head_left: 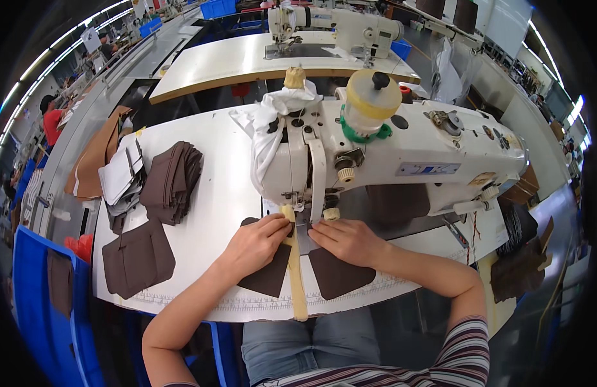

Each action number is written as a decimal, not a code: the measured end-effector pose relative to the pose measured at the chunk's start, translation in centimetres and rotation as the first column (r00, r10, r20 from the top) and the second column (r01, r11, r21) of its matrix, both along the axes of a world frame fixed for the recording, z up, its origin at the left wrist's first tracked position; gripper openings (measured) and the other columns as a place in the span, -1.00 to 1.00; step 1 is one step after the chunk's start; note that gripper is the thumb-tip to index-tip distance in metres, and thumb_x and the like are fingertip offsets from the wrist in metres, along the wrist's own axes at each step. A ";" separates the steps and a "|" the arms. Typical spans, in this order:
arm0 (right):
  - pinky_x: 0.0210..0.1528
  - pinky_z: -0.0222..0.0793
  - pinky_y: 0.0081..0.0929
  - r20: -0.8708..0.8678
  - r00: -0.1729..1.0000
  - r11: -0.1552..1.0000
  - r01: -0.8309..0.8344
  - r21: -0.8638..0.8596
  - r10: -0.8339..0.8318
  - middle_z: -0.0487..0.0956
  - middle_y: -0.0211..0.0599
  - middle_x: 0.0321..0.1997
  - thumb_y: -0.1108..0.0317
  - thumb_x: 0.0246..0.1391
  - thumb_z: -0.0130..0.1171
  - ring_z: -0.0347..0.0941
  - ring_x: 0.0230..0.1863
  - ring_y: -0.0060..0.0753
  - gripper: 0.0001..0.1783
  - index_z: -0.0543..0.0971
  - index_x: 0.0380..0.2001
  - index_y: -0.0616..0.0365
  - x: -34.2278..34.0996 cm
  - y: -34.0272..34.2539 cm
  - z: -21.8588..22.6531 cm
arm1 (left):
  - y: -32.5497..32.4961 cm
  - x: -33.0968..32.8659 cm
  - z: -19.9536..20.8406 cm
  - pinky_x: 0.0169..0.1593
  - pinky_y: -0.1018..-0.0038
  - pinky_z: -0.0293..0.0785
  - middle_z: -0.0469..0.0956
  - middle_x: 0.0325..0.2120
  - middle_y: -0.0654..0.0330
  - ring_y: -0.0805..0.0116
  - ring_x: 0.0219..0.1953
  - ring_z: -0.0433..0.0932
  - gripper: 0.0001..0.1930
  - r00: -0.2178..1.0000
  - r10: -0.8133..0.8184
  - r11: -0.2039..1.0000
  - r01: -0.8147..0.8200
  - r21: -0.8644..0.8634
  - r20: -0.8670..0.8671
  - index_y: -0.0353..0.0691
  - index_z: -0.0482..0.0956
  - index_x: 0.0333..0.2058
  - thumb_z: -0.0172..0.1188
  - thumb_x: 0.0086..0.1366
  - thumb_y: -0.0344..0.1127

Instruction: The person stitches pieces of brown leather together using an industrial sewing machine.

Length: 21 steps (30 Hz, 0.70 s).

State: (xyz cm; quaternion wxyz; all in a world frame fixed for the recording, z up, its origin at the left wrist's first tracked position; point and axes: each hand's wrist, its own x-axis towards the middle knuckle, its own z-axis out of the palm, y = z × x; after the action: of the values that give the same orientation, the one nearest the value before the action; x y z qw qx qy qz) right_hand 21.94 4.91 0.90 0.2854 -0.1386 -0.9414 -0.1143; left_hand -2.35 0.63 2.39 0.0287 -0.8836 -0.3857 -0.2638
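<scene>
My left hand is closed at the left side of the sewing machine's needle area, its fingertips pinching the inner edge of a dark brown panel. On the other side, my right hand holds a second dark brown panel near its upper inner edge, fingertips close to the presser foot. A pale yellow strip runs between the two panels, from the needle area down to the table's front edge. The white sewing machine stands over the work. My hands and the machine head hide the needle and the panels' far edges.
At left lie a stack of dark brown panels, one separate panel, light grey pieces and brown sheets. Tweezers rest at right. A blue bin stands lower left; another sewing table stands beyond.
</scene>
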 end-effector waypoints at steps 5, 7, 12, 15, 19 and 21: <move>-0.26 0.54 -0.53 -0.032 0.999 0.999 -0.032 -0.029 0.031 0.57 -0.40 -0.35 0.42 -0.15 0.18 0.51 -0.31 -0.42 -0.75 0.60 -0.30 0.20 -0.9 1.0 -0.4 | 0.0 -0.8 -0.4 -0.19 0.45 0.59 0.60 -0.20 0.12 0.27 -0.08 0.58 -0.80 1.000 -0.009 0.998 0.009 -0.065 0.011 -0.33 0.58 -0.28 0.19 0.06 -0.50; -0.28 0.53 -0.53 -0.021 0.999 0.999 -0.043 -0.022 0.043 0.55 -0.41 -0.40 0.42 -0.14 0.17 0.51 -0.34 -0.42 -0.73 0.59 -0.28 0.20 -1.5 1.3 -0.3 | 0.0 -0.8 -0.5 -0.23 0.45 0.60 0.61 -0.22 0.13 0.27 -0.09 0.59 -0.84 0.999 0.047 0.997 -0.046 -0.065 0.005 -0.32 0.57 -0.32 0.20 0.07 -0.49; -0.36 0.49 -0.57 0.042 0.999 1.000 0.011 -0.001 -0.011 0.49 -0.42 -0.51 0.42 -0.12 0.15 0.48 -0.43 -0.45 -0.68 0.56 -0.19 0.16 -1.8 2.0 -1.5 | 0.7 -0.3 -0.8 -0.26 0.45 0.60 0.61 -0.28 0.15 0.25 -0.13 0.61 -0.86 0.997 0.067 0.997 -0.068 0.024 0.041 -0.32 0.57 -0.35 0.23 0.06 -0.48; -0.39 0.47 -0.58 0.070 0.997 0.999 0.039 -0.013 -0.038 0.45 -0.43 -0.55 0.41 -0.09 0.15 0.46 -0.48 -0.47 -0.67 0.55 -0.16 0.11 -2.0 1.9 -1.9 | 0.6 -0.2 -1.1 -0.26 0.44 0.60 0.61 -0.31 0.16 0.24 -0.15 0.61 -0.84 0.997 0.049 0.998 -0.050 0.025 0.057 -0.31 0.57 -0.35 0.26 0.03 -0.48; -0.38 0.48 -0.53 0.045 0.997 0.997 0.066 -0.030 -0.065 0.46 -0.43 -0.51 0.40 -0.04 0.17 0.48 -0.42 -0.46 -0.72 0.56 -0.19 0.09 -2.0 2.0 -2.0 | 0.7 -0.2 -1.1 -0.26 0.43 0.60 0.61 -0.30 0.16 0.23 -0.17 0.61 -0.82 0.993 0.073 0.997 -0.070 -0.031 0.088 -0.30 0.57 -0.35 0.29 0.01 -0.49; -0.37 0.49 -0.50 0.013 0.999 0.997 0.040 -0.066 -0.040 0.47 -0.42 -0.49 0.39 -0.03 0.17 0.49 -0.39 -0.44 -0.73 0.56 -0.19 0.10 -2.0 2.0 -1.8 | 0.8 -0.2 -1.3 -0.25 0.43 0.61 0.61 -0.30 0.16 0.23 -0.17 0.61 -0.83 0.992 0.088 0.995 -0.091 0.033 0.089 -0.30 0.58 -0.35 0.29 0.01 -0.48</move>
State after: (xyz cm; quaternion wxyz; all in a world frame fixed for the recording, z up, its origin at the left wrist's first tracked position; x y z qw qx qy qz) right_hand 19.95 6.91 -0.95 0.2729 -0.1662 -0.9433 -0.0895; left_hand -2.54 1.43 1.05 0.0397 -0.8525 -0.4208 -0.3077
